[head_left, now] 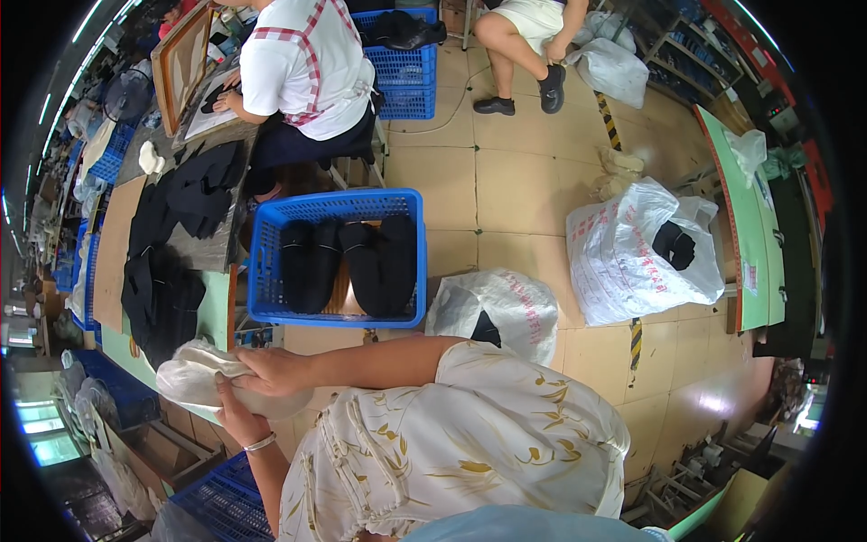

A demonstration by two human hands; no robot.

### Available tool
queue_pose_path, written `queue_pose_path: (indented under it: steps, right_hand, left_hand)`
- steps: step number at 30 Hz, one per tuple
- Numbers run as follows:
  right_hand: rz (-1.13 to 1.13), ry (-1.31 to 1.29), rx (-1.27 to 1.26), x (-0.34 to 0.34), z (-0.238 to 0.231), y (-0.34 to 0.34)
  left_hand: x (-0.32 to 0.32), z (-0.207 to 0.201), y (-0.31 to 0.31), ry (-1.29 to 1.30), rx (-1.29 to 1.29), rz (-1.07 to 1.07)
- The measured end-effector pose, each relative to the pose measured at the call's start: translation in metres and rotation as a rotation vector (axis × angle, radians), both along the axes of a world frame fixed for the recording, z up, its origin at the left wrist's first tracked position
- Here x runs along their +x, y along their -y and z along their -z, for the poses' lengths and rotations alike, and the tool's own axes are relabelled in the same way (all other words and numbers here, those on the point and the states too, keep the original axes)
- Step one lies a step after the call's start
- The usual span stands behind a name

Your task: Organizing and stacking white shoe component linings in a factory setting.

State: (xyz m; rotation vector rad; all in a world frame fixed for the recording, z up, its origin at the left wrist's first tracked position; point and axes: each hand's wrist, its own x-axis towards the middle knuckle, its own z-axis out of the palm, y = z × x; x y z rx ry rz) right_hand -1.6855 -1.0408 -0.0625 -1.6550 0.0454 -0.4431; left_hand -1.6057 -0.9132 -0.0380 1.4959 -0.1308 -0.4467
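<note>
At the near left, both of my hands grip a soft white slipper-shaped bundle (185,375), its kind not certain. My left hand (240,420), with a bracelet at the wrist, pinches its near side with the thumb up. From the right, my right hand (274,370) is closed on the opposite edge, and part of the bundle hides behind its fingers. Just beyond it, dark cloth pieces (163,303) lie heaped on the table (214,291). Past my right forearm stands a blue plastic crate (338,318) holding several black slipper-shaped stacks (312,266).
White woven sacks (623,262) (528,303) with black material stand on the tiled floor to the right. A seated co-worker (307,72) handles a black piece beside a wooden frame (172,68). Another person (533,36) sits farther off. A green table (745,226) stands far right.
</note>
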Motion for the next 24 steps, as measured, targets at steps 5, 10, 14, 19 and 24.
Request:
queue_pose_path:
  steps: [5,10,14,19,24]
  right_hand:
    - [-0.012,-0.034,0.007,0.002,-0.002,0.004]
    - [-0.027,-0.016,0.034,0.003,0.002,0.006]
    - [-0.102,0.033,0.034,0.008,0.010,0.009]
    - [-0.123,0.027,0.157,0.007,0.009,0.010]
    - [-0.239,-0.073,0.185,0.009,-0.020,0.035]
  left_hand:
    - [-0.006,-0.004,0.005,0.055,0.044,-0.063]
    - [-0.008,-0.014,0.004,0.015,-0.068,0.070]
    - [0.006,-0.016,-0.008,-0.019,-0.162,0.163]
    - [0.007,-0.017,-0.009,0.049,-0.091,0.155]
    - [0.012,-0.008,-0.019,0.314,0.153,0.361]
